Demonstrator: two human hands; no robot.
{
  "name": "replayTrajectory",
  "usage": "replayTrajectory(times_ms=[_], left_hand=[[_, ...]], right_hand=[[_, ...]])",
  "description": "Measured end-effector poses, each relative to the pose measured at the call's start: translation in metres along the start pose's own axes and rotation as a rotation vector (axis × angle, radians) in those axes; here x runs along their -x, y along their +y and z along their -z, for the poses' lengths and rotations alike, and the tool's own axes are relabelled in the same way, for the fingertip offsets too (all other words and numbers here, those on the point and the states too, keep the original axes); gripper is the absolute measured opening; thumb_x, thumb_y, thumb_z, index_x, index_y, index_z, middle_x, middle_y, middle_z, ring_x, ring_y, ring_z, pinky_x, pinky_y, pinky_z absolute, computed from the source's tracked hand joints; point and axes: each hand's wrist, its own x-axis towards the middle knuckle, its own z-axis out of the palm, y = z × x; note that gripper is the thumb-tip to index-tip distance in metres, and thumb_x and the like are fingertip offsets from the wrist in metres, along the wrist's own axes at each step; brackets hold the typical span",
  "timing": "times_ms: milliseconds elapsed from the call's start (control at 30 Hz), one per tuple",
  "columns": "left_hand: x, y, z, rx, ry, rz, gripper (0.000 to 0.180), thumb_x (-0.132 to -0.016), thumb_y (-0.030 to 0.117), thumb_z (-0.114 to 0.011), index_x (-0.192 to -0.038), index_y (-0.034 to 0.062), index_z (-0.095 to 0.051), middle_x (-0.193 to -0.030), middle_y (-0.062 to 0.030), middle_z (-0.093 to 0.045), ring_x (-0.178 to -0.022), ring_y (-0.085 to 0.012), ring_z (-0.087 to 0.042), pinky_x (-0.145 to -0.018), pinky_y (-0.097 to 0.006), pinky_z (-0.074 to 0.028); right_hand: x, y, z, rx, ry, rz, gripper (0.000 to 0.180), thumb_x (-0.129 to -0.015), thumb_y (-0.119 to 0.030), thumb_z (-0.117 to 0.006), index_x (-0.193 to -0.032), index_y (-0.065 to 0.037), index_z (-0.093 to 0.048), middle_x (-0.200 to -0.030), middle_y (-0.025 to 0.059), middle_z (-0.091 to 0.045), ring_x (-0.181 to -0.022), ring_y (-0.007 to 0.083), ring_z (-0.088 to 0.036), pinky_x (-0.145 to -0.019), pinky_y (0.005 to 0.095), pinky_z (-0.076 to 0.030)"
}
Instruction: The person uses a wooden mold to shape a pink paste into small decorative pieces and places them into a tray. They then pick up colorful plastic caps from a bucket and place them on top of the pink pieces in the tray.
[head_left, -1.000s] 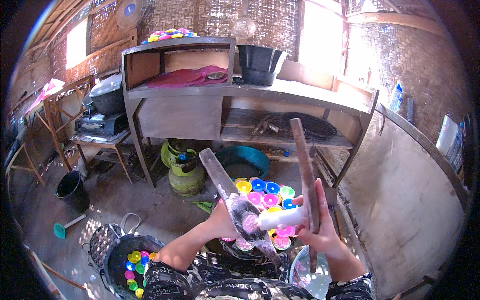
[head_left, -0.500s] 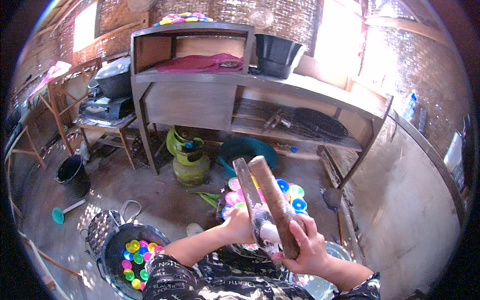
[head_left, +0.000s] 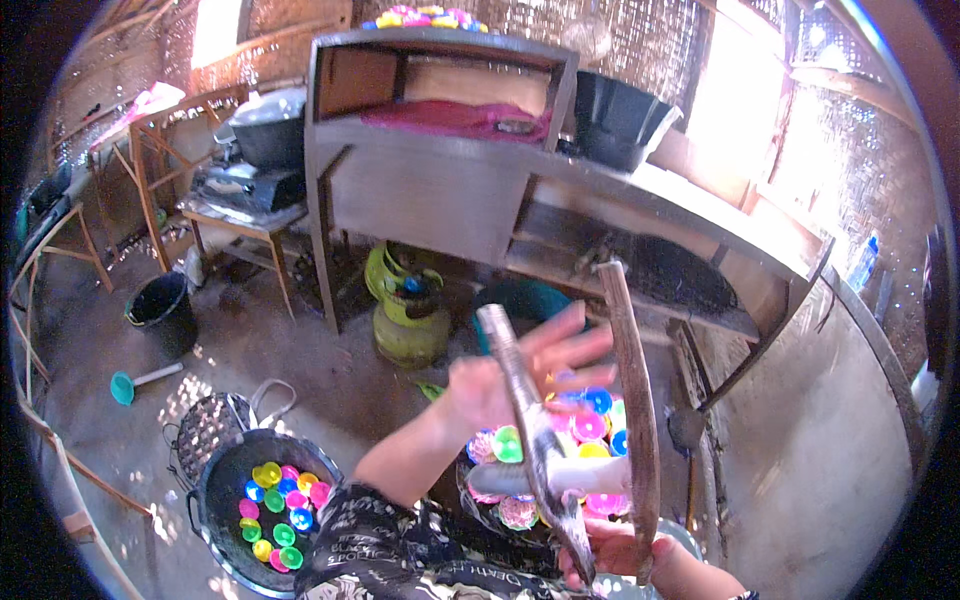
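Floor (head_left: 310, 365) w/ gas cyl. (head_left: 411, 335) by shelf unit (head_left: 430, 200) – L grip (head_left: 492, 388) spread wide, R grip (head_left: 612, 548) round wooden bar (head_left: 638, 420).

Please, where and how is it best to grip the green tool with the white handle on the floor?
Probably by the middle of its white handle, gripping across it, coming from above and from the right. The handle is slim and straight and points right, while the wide green head lies at the left.
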Motion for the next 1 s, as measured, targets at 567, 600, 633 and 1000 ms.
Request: replayTrajectory(times_ms=[567, 600, 633, 1000], left_hand=[[-0.039, 0.012, 0.063, -0.021, 0.117, -0.224, 0.085, -0.063, 0.000, -0.057, -0.141, 0.0143, -0.028, -0.134, -0.0138, -0.043, -0.126, -0.0316, -0.039, -0.103, -0.045, -0.031], [-0.035, 0.011, 0.075, -0.068, 0.181, -0.203, 0.080, -0.067, 0.006, -0.059, -0.141, 0.0131, -0.029, -0.134, -0.0139, -0.043, -0.127, -0.0330, -0.038, -0.104, -0.046, -0.030], [-0.030, 0.010, 0.084, -0.033, 0.239, -0.224, 0.071, -0.071, 0.010, -0.058, -0.137, 0.0126, -0.034, -0.130, -0.0129, -0.046, -0.125, -0.0328, -0.040, -0.103, -0.046, -0.032], [0.018, -0.004, 0.125, 0.229, 0.444, -0.392, 0.055, -0.087, 0.062, -0.037, -0.103, 0.0162, -0.062, -0.099, -0.0096, -0.061, -0.097, -0.0295, -0.058, -0.083, -0.044, -0.048]], right_hand=[[0.009, -0.069, 0.022, 0.089, 0.196, -0.084, 0.121, -0.055, -0.080, -0.059, -0.144, -0.008, -0.018, -0.130, 0.0268, -0.039, -0.114, 0.0347, -0.047, -0.097, 0.0477, -0.033], [0.008, -0.070, 0.024, 0.103, 0.218, -0.089, 0.121, -0.055, -0.080, -0.059, -0.144, -0.008, -0.018, -0.130, 0.0270, -0.039, -0.114, 0.0349, -0.047, -0.098, 0.0478, -0.033], [0.007, -0.072, 0.024, 0.111, 0.258, -0.087, 0.122, -0.055, -0.080, -0.059, -0.144, -0.008, -0.019, -0.131, 0.0272, -0.038, -0.114, 0.0350, -0.047, -0.098, 0.0479, -0.033], [-0.015, -0.087, 0.032, 0.264, 0.422, -0.297, 0.117, -0.056, -0.065, -0.069, -0.143, -0.006, -0.019, -0.134, 0.0257, -0.038, -0.114, 0.0353, -0.048, -0.098, 0.0465, -0.035]])
